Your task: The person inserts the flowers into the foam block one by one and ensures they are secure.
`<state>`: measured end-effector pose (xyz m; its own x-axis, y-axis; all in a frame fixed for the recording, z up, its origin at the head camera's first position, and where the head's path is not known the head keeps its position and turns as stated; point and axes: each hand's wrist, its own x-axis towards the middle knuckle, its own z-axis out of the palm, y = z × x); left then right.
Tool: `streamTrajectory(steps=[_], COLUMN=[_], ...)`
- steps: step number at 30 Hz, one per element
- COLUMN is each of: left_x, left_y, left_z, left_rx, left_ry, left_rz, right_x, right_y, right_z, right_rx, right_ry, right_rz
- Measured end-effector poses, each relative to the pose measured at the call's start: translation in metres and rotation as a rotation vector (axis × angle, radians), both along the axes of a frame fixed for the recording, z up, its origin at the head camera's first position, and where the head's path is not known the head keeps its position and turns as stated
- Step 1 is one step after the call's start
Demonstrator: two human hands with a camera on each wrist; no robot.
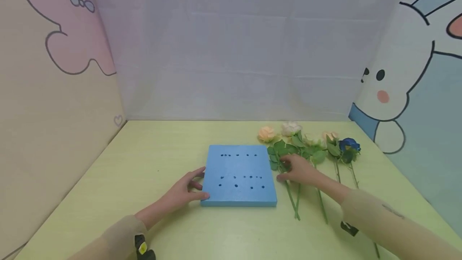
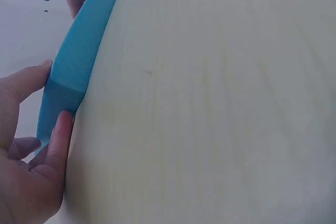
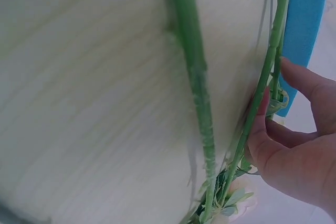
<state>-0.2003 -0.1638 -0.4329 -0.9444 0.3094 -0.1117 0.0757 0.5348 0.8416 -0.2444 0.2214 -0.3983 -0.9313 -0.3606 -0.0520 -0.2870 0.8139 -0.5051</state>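
A flat blue foam block (image 1: 238, 167) with small dark holes in its top lies on the table. My left hand (image 1: 180, 191) rests against its left side, thumb at the near corner and the forefinger farther up the edge. In the left wrist view, fingertips touch the block's side (image 2: 79, 56). Just right of the block, my right hand (image 1: 299, 169) is over green rose stems and leaves (image 1: 279, 149). Its thumb and forefinger stand apart on either side of a thin stem (image 3: 277, 72) in the right wrist view. The peach rose (image 1: 267, 134) lies beyond this hand.
Several artificial roses lie along the right side: a pale pink-white rose (image 1: 290, 128), another peach rose (image 1: 330, 135) and a blue rose (image 1: 349, 145). Their stems point toward the near edge. Behind the pale yellow table (image 1: 166, 139) hangs a white curtain (image 1: 231, 51).
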Motion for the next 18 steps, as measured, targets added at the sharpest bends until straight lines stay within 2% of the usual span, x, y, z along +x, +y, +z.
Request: streamTrajectory(steps=[4,10,14,18], left_x=[0.0,0.0019,0.0013,0.0007], left_y=[-0.0009,-0.0013,-0.0016,-0.0015], left_z=[-0.0012,-0.0022,-0.0043,-0.0047], left_rx=[0.03,0.041,0.049,0.052], left_ry=[-0.01,-0.002,0.0,-0.007], left_rz=[-0.005,-0.016,-0.022,-0.019], right_x=[-0.0003,-0.0009,-0.0004,0.0009], right_y=[-0.0028,-0.0045,-0.0054,-0.0064], right_z=[0.0016,0.0013,0.0014,0.0031], right_rx=[-0.007,-0.125,-0.197,-0.224], right_ry=[-0.053,-0.166,-0.203,-0.207], right_rz=[-0.04,-0.093,-0.105,-0.115])
